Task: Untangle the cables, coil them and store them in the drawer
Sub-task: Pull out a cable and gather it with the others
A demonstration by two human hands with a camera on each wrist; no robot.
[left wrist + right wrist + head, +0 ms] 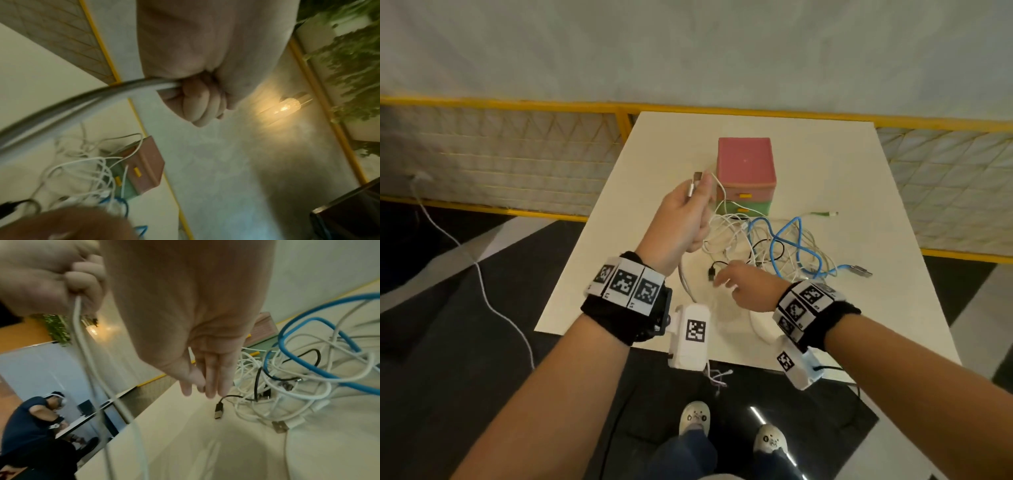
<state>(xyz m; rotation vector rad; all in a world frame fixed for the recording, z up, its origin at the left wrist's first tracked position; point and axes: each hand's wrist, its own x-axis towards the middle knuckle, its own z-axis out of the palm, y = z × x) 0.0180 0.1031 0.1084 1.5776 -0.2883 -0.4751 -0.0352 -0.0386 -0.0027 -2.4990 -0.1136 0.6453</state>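
My left hand point(683, 210) is raised above the table and grips a thick white cable point(115, 92) in a fist, its USB plug point(697, 177) sticking up past the thumb. The cable hangs down from the fist to the table's front. My right hand point(736, 282) hovers low with straight fingers point(209, 382), holding nothing, just beside a black USB plug point(218, 410). A tangle of white, black and blue cables point(767, 243) lies on the white table point(859, 192). Behind it stands a small drawer box point(745, 168), pink above green, both drawers closed.
A blue cable's metal plug point(861, 271) lies at the tangle's right, a green-tipped plug point(825, 214) behind. The table's front edge is near my wrists. A yellow railing point(551, 102) runs behind. A white cord point(482, 284) trails on the floor left. Another person point(30, 418) sits far off.
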